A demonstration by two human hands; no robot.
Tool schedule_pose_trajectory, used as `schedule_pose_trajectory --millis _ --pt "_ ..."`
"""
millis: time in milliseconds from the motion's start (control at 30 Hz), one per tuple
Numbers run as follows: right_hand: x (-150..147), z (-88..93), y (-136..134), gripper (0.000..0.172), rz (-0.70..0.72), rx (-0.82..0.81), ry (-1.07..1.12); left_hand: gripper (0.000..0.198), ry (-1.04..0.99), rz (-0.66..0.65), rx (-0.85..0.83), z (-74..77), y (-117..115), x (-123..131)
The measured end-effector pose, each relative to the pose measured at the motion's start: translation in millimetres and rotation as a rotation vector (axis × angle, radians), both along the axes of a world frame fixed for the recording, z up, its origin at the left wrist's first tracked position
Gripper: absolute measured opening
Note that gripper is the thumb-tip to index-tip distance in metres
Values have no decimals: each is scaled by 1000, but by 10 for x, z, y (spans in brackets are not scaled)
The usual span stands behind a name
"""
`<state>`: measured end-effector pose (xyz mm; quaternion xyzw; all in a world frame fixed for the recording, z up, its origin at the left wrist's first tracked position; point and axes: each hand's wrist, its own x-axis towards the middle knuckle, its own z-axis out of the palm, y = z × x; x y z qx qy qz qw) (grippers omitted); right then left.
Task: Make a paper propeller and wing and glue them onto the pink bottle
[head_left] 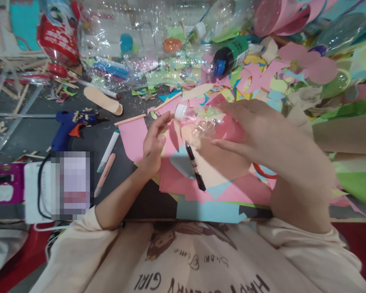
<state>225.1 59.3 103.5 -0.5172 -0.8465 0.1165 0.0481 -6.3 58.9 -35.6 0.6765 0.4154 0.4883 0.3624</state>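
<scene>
A clear plastic bottle with a white cap lies on its side over the paper sheets, its cap pointing left. My right hand is wrapped round its base end, where pink shows under the fingers. Close to the cap is my left hand, fingers loosely bent and thumb apart; whether the index fingertip touches the cap is unclear. Below the bottle, a black pen rests on pink, peach and blue paper. Part of a red ring-shaped handle shows beneath my right forearm.
On the left lie a blue glue gun, a green-capped marker, a peach marker and a white power strip. Plastic bottles, a dark green bottle and paper scraps crowd the back. Wooden sticks lie at far left.
</scene>
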Motion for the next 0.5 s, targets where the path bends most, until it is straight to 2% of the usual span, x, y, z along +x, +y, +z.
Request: schedule_pose_trajectory --millis 267,500 --pt "-89 -45 -57 41 62 -19 53 76 93 -59 24 65 37 42" --pt "-99 2 -33 32 84 -10 29 77 73 -68 20 44 24 39"
